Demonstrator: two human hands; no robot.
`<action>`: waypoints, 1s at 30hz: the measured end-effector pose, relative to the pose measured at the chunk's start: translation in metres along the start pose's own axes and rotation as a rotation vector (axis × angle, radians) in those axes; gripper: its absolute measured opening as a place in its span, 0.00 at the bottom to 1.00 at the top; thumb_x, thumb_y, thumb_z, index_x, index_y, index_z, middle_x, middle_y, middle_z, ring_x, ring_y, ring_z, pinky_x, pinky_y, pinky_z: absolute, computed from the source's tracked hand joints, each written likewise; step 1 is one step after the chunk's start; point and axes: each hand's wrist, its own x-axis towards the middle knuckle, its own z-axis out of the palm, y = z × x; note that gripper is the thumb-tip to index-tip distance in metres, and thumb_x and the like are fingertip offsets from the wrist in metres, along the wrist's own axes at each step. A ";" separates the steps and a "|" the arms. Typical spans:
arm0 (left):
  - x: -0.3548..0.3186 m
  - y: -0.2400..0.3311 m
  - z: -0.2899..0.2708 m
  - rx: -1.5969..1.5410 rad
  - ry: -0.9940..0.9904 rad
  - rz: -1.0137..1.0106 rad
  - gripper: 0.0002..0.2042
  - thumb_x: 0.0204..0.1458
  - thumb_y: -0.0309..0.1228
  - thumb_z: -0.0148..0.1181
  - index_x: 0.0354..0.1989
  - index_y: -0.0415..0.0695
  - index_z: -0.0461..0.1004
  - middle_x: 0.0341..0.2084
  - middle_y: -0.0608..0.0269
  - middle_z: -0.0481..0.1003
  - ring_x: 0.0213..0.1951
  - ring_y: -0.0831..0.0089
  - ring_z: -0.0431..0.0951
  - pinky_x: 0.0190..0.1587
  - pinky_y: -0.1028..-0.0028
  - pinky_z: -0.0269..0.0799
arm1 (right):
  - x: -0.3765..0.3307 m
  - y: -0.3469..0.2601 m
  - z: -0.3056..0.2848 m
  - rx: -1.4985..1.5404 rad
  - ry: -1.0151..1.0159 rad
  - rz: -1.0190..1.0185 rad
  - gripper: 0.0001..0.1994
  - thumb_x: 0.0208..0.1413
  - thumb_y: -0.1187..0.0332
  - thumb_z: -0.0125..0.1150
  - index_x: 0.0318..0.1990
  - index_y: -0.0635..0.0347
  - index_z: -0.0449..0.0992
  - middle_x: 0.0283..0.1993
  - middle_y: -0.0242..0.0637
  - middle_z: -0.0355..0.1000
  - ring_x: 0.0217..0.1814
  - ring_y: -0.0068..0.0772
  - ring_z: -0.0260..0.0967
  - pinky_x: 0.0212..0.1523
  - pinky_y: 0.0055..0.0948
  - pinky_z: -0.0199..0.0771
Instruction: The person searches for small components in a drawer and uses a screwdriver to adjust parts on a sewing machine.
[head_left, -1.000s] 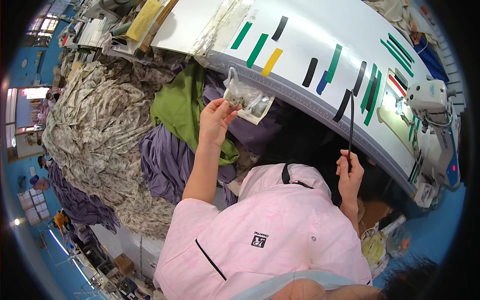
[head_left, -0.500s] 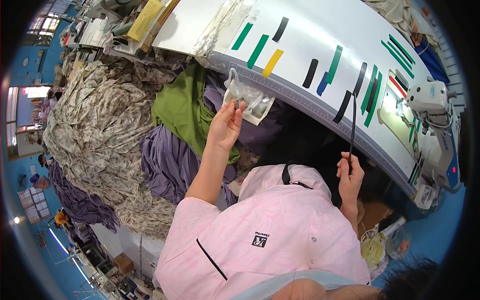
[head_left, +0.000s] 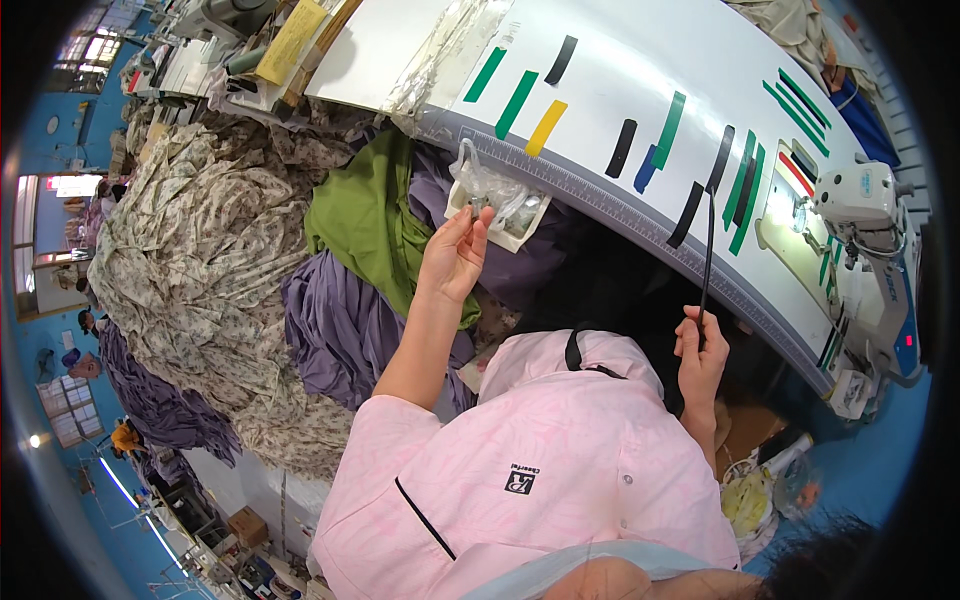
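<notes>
My left hand [head_left: 456, 258] is held up with thumb and fingertips pinched together, beside a small white tray [head_left: 522, 236]. Whatever lies between those fingertips is too small to name. Clear plastic bags [head_left: 505, 192] with small contents, hard to make out, fill the tray. In my right hand [head_left: 704, 348], closed near the table's front edge, is the lower end of a thin black strip [head_left: 709, 250]. It runs upward over the edge, and its far end meets the white tabletop [head_left: 610, 60] by the dark tape pieces.
A sewing machine [head_left: 862, 215] with a lit needle area stands at the right. Green, black, yellow and blue tape pieces mark the tabletop behind a ruler strip [head_left: 600, 205]. Left of me are heaped floral fabric [head_left: 200, 260], purple cloth [head_left: 335, 320] and green cloth [head_left: 365, 205].
The upper part of the black strip has swung slightly to the right. Both hands stay almost where they were.
</notes>
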 end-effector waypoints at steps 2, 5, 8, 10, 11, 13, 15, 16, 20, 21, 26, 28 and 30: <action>-0.001 0.000 0.001 -0.003 0.009 0.002 0.06 0.58 0.22 0.53 0.41 0.33 0.71 0.38 0.54 0.75 0.42 0.69 0.78 0.39 0.82 0.81 | 0.000 0.001 0.000 0.007 -0.006 0.008 0.08 0.63 0.71 0.50 0.44 0.64 0.72 0.25 0.27 0.65 0.21 0.13 0.58 0.21 0.14 0.57; 0.001 -0.001 0.000 -0.015 0.013 -0.006 0.06 0.58 0.22 0.53 0.41 0.33 0.71 0.37 0.55 0.75 0.42 0.70 0.78 0.39 0.82 0.81 | -0.001 -0.001 -0.001 0.005 0.005 0.012 0.08 0.63 0.71 0.50 0.44 0.64 0.72 0.25 0.27 0.65 0.21 0.13 0.57 0.21 0.14 0.57; 0.002 -0.001 0.000 -0.029 0.012 -0.015 0.06 0.58 0.22 0.53 0.41 0.33 0.70 0.37 0.55 0.75 0.41 0.70 0.78 0.39 0.82 0.81 | -0.002 0.003 -0.001 0.015 0.004 0.019 0.08 0.63 0.70 0.50 0.44 0.65 0.72 0.25 0.27 0.65 0.21 0.13 0.58 0.21 0.14 0.57; 0.002 -0.001 -0.001 -0.039 0.014 -0.020 0.06 0.58 0.22 0.53 0.41 0.33 0.70 0.37 0.55 0.75 0.41 0.70 0.78 0.38 0.82 0.81 | -0.002 0.001 -0.001 0.014 0.005 0.018 0.08 0.63 0.70 0.50 0.44 0.64 0.72 0.25 0.27 0.65 0.21 0.13 0.58 0.21 0.14 0.57; 0.003 0.000 -0.003 -0.039 0.005 -0.022 0.06 0.58 0.22 0.52 0.41 0.33 0.70 0.36 0.55 0.75 0.41 0.70 0.78 0.38 0.82 0.81 | -0.002 0.001 -0.002 0.012 0.006 0.017 0.08 0.63 0.70 0.50 0.44 0.64 0.72 0.25 0.27 0.65 0.21 0.13 0.58 0.21 0.14 0.57; 0.003 -0.001 -0.003 -0.038 -0.005 -0.026 0.06 0.58 0.22 0.52 0.41 0.33 0.70 0.36 0.55 0.75 0.41 0.70 0.79 0.39 0.82 0.81 | -0.002 0.002 -0.002 0.010 0.007 0.014 0.08 0.63 0.70 0.50 0.44 0.64 0.72 0.25 0.27 0.65 0.21 0.13 0.58 0.21 0.14 0.57; 0.002 -0.002 -0.001 -0.007 0.006 -0.005 0.06 0.58 0.24 0.53 0.40 0.34 0.70 0.37 0.53 0.75 0.38 0.73 0.79 0.40 0.83 0.80 | -0.003 0.003 -0.002 0.008 0.007 0.011 0.08 0.63 0.70 0.50 0.44 0.64 0.72 0.25 0.27 0.65 0.21 0.13 0.58 0.21 0.14 0.57; 0.002 -0.002 -0.001 -0.006 0.005 -0.005 0.06 0.58 0.24 0.53 0.40 0.34 0.70 0.37 0.53 0.75 0.38 0.73 0.79 0.40 0.83 0.80 | -0.003 0.002 -0.002 0.009 0.009 0.012 0.08 0.63 0.70 0.50 0.44 0.64 0.72 0.25 0.27 0.65 0.21 0.13 0.58 0.21 0.14 0.57; 0.003 -0.002 -0.002 -0.008 0.000 -0.004 0.06 0.58 0.24 0.52 0.40 0.34 0.70 0.37 0.53 0.76 0.38 0.73 0.79 0.40 0.83 0.80 | -0.003 0.003 -0.003 0.001 0.007 0.017 0.08 0.63 0.70 0.50 0.44 0.65 0.72 0.25 0.27 0.65 0.21 0.13 0.58 0.21 0.14 0.57; 0.003 -0.002 -0.001 -0.008 0.002 -0.002 0.06 0.58 0.24 0.53 0.40 0.34 0.70 0.37 0.53 0.76 0.38 0.73 0.79 0.39 0.83 0.80 | -0.003 0.002 -0.003 0.002 0.007 0.016 0.08 0.63 0.70 0.50 0.44 0.65 0.72 0.25 0.27 0.65 0.21 0.13 0.58 0.21 0.14 0.57; 0.005 -0.002 -0.006 -0.028 -0.016 -0.011 0.06 0.58 0.24 0.53 0.40 0.34 0.70 0.37 0.53 0.76 0.38 0.72 0.79 0.39 0.83 0.80 | -0.004 0.001 -0.002 0.009 0.009 0.021 0.08 0.63 0.71 0.50 0.44 0.65 0.72 0.26 0.27 0.65 0.21 0.13 0.58 0.21 0.14 0.57; 0.004 -0.002 -0.006 -0.028 0.003 -0.005 0.06 0.58 0.24 0.53 0.40 0.34 0.70 0.37 0.53 0.76 0.39 0.72 0.79 0.39 0.83 0.80 | -0.004 0.002 -0.002 0.009 0.010 0.018 0.08 0.63 0.71 0.50 0.44 0.64 0.72 0.26 0.27 0.65 0.21 0.13 0.58 0.21 0.14 0.57; 0.005 -0.002 -0.008 -0.036 0.003 -0.007 0.07 0.58 0.24 0.53 0.40 0.33 0.70 0.37 0.53 0.75 0.39 0.71 0.79 0.39 0.84 0.80 | -0.005 0.003 -0.003 0.008 0.012 0.016 0.08 0.63 0.71 0.50 0.44 0.64 0.72 0.26 0.27 0.65 0.21 0.13 0.58 0.21 0.14 0.57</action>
